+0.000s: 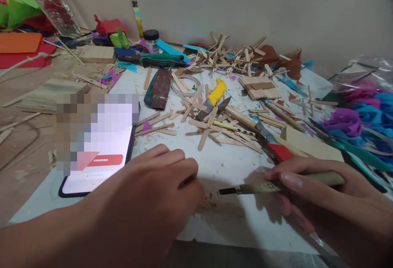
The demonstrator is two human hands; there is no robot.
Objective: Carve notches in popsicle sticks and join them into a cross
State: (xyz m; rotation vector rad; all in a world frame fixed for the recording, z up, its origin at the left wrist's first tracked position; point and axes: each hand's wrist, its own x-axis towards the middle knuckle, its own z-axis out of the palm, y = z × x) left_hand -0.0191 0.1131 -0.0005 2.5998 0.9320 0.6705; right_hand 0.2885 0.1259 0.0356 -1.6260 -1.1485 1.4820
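Observation:
My right hand [331, 202] grips a wood carving chisel [260, 187] by its round wooden handle. Its dark metal blade points left, towards my left hand [159, 190]. The left hand is closed, fingers curled, at the end of a small light wooden block [225, 207] lying on the white paper. Part of that block is hidden behind the fingers, and its edges are blurred. Dark marks show on its top, just left of the blade tip. The blade is close above the block; whether it touches I cannot tell.
A lit phone [101, 153] lies left of my left hand. Ahead are popsicle-stick crosses [205, 126], a yellow-handled knife [215, 96], a red-handled tool [278, 151] and a tape roll [186, 85]. Green-handled scissors [353, 147] and crepe-paper flowers [344, 122] lie at right.

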